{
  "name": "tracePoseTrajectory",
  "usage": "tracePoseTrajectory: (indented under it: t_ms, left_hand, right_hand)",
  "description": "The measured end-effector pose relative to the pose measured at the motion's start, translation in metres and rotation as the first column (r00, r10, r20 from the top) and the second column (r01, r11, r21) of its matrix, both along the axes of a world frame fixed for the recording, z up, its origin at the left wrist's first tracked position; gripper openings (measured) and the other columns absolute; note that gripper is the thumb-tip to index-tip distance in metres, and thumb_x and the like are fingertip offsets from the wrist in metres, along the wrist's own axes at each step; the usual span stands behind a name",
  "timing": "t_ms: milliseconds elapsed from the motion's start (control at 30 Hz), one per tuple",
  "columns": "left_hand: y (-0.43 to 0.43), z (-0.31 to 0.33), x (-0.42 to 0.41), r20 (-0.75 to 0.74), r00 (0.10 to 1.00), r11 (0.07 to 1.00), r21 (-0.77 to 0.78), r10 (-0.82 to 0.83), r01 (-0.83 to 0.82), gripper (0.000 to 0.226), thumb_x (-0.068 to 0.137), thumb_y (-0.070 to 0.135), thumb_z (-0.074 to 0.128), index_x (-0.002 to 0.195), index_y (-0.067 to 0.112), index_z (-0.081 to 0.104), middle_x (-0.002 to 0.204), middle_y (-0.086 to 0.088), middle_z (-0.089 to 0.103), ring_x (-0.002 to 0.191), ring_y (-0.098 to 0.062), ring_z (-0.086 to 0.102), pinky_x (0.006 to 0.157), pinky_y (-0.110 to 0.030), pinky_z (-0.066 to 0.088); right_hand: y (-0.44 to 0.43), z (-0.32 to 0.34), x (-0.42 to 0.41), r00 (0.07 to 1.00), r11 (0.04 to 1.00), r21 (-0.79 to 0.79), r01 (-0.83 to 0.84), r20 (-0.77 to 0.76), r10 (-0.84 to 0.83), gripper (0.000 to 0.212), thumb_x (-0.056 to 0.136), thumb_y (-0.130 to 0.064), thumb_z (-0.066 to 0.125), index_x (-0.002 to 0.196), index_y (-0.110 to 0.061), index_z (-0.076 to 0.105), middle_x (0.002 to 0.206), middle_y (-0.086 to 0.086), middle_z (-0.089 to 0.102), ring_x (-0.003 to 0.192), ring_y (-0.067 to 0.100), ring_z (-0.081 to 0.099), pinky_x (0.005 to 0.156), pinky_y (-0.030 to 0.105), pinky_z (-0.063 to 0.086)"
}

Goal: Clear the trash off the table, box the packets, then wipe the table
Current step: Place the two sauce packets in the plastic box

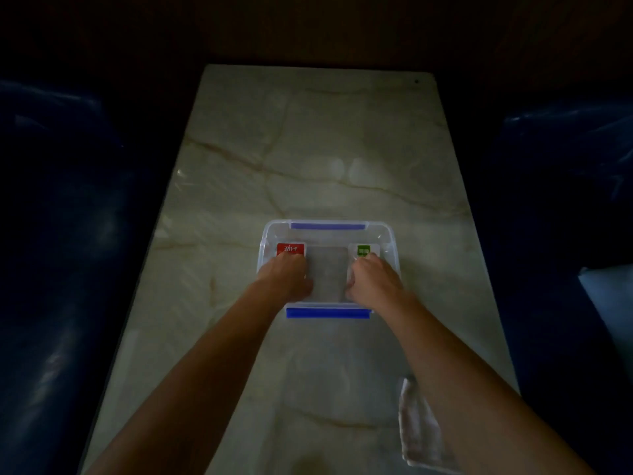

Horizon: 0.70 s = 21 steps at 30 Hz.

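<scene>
A clear plastic box (pixel 329 231) with blue clips stands in the middle of the marble table (pixel 308 149). Both of my hands reach down into it. My left hand (pixel 286 277) is curled over a packet with a red label (pixel 290 248) at the box's left side. My right hand (pixel 373 279) is curled over a packet with a green label (pixel 363 250) at the right side. Only the far ends of both packets show past my fingers. A pale folded cloth (pixel 419 426) lies on the table near its front right edge, partly under my right forearm.
Dark blue seats flank the table on the left (pixel 61 234) and right (pixel 565 200). A pale sheet (pixel 606 303) rests on the right seat. The scene is dim. A small dark spot (pixel 416 81) sits at the table's far right corner.
</scene>
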<state>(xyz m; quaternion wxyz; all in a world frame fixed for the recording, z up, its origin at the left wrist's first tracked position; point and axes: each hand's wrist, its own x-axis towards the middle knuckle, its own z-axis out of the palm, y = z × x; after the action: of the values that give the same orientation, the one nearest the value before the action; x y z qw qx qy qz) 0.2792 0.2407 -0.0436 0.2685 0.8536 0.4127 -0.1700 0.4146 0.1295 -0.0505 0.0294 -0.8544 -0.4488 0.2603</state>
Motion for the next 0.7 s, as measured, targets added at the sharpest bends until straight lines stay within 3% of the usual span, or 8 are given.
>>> tracePoseTrajectory:
  t_ms: [267,400,500,600,700]
  left_hand:
    - [-0.016,0.046,-0.018,-0.077,0.987,0.983,-0.132,-0.138,0.127,0.038,0.089,0.034,0.065,0.119,0.011,0.063,0.115,-0.009,0.065,0.104,-0.023,0.06,0.099,-0.038,0.05]
    - [-0.03,0.073,-0.037,-0.066,0.982,0.98,-0.1,-0.179,0.172,0.04,0.091,0.037,0.062,0.122,0.011,0.063,0.116,-0.009,0.064,0.104,-0.024,0.06,0.094,-0.034,0.05]
    - [-0.045,0.093,-0.055,-0.056,0.977,0.978,-0.061,-0.205,0.202,0.039,0.093,0.038,0.059,0.121,0.012,0.062,0.118,-0.009,0.063,0.105,-0.023,0.06,0.088,-0.03,0.047]
    - [-0.063,0.098,-0.076,-0.095,0.963,0.967,-0.063,-0.252,0.246,0.038,0.094,0.042,0.057,0.115,0.012,0.065,0.115,-0.008,0.066,0.096,-0.02,0.06,0.086,-0.03,0.048]
    - [-0.08,0.095,-0.1,-0.15,0.939,0.95,-0.091,-0.31,0.299,0.039,0.093,0.047,0.055,0.108,0.014,0.07,0.114,-0.005,0.068,0.101,-0.022,0.062,0.093,-0.033,0.05]
  right_hand:
    - [-0.018,0.043,-0.021,0.996,0.998,-0.04,-0.038,-0.083,0.034,0.017,0.088,-0.022,0.061,0.085,-0.009,0.07,0.09,0.013,0.07,0.085,0.028,0.068,0.073,0.032,0.055]
    - [-0.038,0.068,-0.039,0.997,0.997,-0.044,-0.065,-0.054,0.062,0.015,0.088,-0.02,0.06,0.078,-0.011,0.066,0.087,0.012,0.068,0.077,0.025,0.065,0.06,0.026,0.045]
    - [-0.057,0.083,-0.054,0.996,0.992,-0.099,-0.076,-0.057,0.071,0.018,0.089,-0.023,0.061,0.095,-0.01,0.072,0.096,0.009,0.068,0.079,0.021,0.06,0.069,0.027,0.048]
    - [-0.079,0.086,-0.068,0.992,0.973,-0.214,-0.09,-0.106,0.069,0.02,0.085,-0.028,0.062,0.095,-0.016,0.074,0.099,0.003,0.072,0.086,0.019,0.066,0.083,0.03,0.055]
    - [-0.103,0.087,-0.084,0.987,0.952,-0.28,-0.122,-0.139,0.086,0.022,0.085,-0.029,0.062,0.095,-0.014,0.074,0.099,0.003,0.073,0.092,0.021,0.068,0.081,0.028,0.053]
